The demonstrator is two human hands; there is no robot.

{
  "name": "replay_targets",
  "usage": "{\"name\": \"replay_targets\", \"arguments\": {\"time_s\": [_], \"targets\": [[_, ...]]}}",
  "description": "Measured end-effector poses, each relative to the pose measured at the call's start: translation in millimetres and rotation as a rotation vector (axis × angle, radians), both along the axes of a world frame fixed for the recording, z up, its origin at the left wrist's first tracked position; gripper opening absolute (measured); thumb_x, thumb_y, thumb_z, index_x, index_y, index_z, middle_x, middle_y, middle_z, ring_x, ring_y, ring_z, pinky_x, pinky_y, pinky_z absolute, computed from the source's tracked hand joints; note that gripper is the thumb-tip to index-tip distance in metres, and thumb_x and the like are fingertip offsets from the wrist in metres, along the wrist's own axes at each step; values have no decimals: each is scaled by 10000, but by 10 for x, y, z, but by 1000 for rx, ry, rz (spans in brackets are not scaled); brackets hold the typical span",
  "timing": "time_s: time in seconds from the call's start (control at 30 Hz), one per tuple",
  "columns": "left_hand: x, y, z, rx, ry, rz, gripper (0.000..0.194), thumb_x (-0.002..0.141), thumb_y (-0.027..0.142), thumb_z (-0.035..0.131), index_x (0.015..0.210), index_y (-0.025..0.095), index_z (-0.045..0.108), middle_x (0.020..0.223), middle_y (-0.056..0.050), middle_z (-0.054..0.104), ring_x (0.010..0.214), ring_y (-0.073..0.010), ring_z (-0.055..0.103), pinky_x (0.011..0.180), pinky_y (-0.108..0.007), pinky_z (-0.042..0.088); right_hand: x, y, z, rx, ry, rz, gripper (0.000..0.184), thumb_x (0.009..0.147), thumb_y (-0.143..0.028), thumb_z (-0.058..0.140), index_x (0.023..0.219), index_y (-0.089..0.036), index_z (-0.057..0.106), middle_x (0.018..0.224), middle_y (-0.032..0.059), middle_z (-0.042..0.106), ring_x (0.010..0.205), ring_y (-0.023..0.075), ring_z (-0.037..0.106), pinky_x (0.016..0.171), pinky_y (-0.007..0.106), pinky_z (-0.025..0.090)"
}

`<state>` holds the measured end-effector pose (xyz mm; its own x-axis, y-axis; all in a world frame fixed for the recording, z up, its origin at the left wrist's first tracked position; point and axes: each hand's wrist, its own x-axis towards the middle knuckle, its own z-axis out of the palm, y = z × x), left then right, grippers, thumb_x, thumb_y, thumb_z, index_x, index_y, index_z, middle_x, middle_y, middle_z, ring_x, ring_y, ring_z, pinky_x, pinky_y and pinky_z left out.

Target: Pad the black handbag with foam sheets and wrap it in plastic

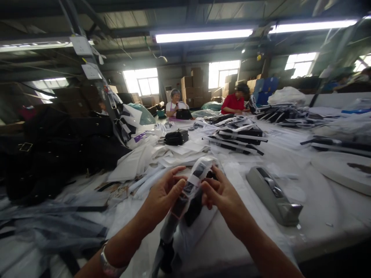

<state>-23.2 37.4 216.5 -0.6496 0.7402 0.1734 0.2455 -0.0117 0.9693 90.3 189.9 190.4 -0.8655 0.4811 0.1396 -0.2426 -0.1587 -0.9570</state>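
Between my hands, over the near edge of the table, is a black strap (189, 188) partly wrapped in clear plastic film and a white band. My left hand (165, 190) has its thumb and fingers closed at the strap's left edge. On the other side, my right hand (222, 195) pinches the film and strap, thumb and index finger bent inward. Part of its grip is hidden behind the wrapping. Below, the strap runs down toward me, with a black piece beneath it. A grey tape dispenser (274, 197) stands to the right of my right hand.
White sheets (135, 164) spread beyond my left hand. A black bag (176, 137) and a pile of wrapped straps (237, 135) lie farther back. Black bags (58, 143) are heaped at left, a large white roll (336, 170) at right. Two people sit across the table.
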Motion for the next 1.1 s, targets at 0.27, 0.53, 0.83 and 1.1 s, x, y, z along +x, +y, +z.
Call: {"name": "replay_targets", "arguments": {"time_s": [0.27, 0.53, 0.83, 1.1], "targets": [[-213, -560, -968, -10, -302, 161, 577, 958, 615, 437, 1274, 166, 614, 1362, -118, 601, 1292, -262, 531, 1127, -440, 358, 439, 220, -1278, 284, -389, -286, 674, 830, -658, 609, 1318, -199, 538, 1308, 156, 616, 1040, 302, 673, 886, 450, 574], [256, -426, -1503, -10, -575, 15, 710, 927, 707, 345, 1403, 212, 529, 1460, -63, 511, 1403, -283, 403, 1217, -476, 212, 254, -164, -1640, 179, -506, -230, 806, 847, -687, 540, 1476, -200, 408, 1424, 128, 551, 1296, 312, 540, 1093, 457, 445], [495, -247, -1987, -82, -294, -52, 828, 909, 672, 461, 1541, 170, 274, 1616, -73, 205, 1504, -262, 145, 1239, -449, 96, -151, 366, -1644, 354, -390, -201, 486, 536, -737, 690, 705, -283, 730, 917, 113, 757, 1094, 397, 631, 1090, 521, 393], [400, -421, -1941, -17, -387, -61, 655, 914, 586, 551, 1452, 222, 467, 1517, -74, 442, 1428, -260, 365, 1210, -417, 253, 233, 313, -1488, 283, -490, -97, 269, 681, -467, 721, 788, -222, 752, 906, 92, 759, 986, 371, 678, 882, 469, 542]]}}
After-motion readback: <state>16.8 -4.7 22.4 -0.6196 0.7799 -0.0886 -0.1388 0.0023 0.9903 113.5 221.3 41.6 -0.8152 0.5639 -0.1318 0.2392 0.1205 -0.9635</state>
